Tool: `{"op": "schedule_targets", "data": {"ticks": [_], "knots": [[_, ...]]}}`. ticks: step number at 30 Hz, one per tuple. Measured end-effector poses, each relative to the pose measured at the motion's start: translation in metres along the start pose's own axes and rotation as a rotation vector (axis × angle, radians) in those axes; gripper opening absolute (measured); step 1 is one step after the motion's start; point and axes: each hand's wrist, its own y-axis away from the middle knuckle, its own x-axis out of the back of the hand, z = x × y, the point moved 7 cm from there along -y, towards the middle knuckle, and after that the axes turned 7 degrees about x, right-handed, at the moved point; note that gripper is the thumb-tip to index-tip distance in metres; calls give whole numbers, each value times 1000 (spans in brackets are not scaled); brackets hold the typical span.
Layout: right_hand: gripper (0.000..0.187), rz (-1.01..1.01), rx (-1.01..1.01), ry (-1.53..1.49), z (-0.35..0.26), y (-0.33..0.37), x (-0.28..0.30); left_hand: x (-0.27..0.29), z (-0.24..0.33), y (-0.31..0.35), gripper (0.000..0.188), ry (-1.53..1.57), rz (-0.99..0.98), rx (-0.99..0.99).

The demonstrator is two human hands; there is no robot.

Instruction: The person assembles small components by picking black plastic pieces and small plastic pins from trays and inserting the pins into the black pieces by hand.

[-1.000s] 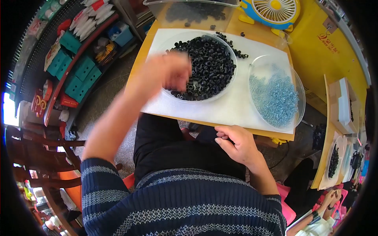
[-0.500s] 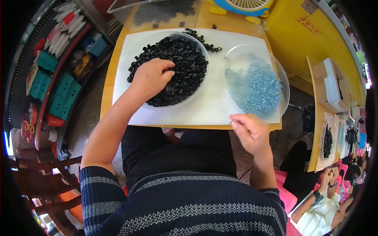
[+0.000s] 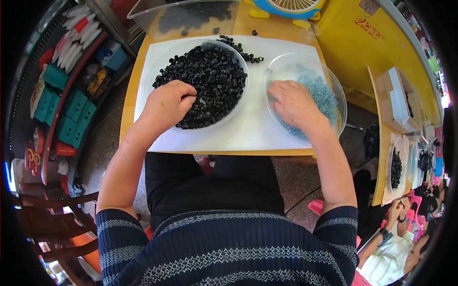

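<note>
On the left of a white sheet (image 3: 191,142) stands a round clear tray heaped with small black ring-shaped parts (image 3: 217,71). My left hand (image 3: 169,104) is over this heap's left side, thumb and forefinger pressed together; anything between them is too small to make out. To the right, a round clear tray (image 3: 341,119) contains many tiny pale-blue, glassy-looking pieces (image 3: 320,95). Over that tray's left part is my right hand (image 3: 295,104), its fingers curled and closed toward the thumb. What its fingertips hold, if anything, is hidden.
Loose black parts (image 3: 245,55) lie behind the left tray. A clear bin (image 3: 195,16) and a blue-yellow fan (image 3: 291,7) stand at the back. A yellow cabinet (image 3: 367,52) borders the right. Another person's hands (image 3: 398,209) show at lower right.
My right hand has moved forward and left from the table's front edge to over the blue pieces. My left hand has shifted slightly left and nearer me, its fingers drawn together.
</note>
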Motion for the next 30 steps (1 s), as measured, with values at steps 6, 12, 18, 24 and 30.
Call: {"op": "schedule_targets", "data": {"ticks": [6, 12, 18, 24, 30], "knots": [[24, 117, -250, 76, 56, 34, 18, -4, -3, 6, 16, -54, 3, 20], [20, 280, -201, -85, 57, 35, 22, -14, 5, 11, 17, -132, -10, -60], [14, 307, -80, -150, 39, -9, 9, -8, 6, 14, 14, 98, -159, -15], [12, 127, -42, 254, 24, -36, -7, 13, -7, 20, 16, 230, -7, 108], [16, 111, -67, 225, 17, -32, 5, 6, -4, 22, 15, 203, 47, 93]]}}
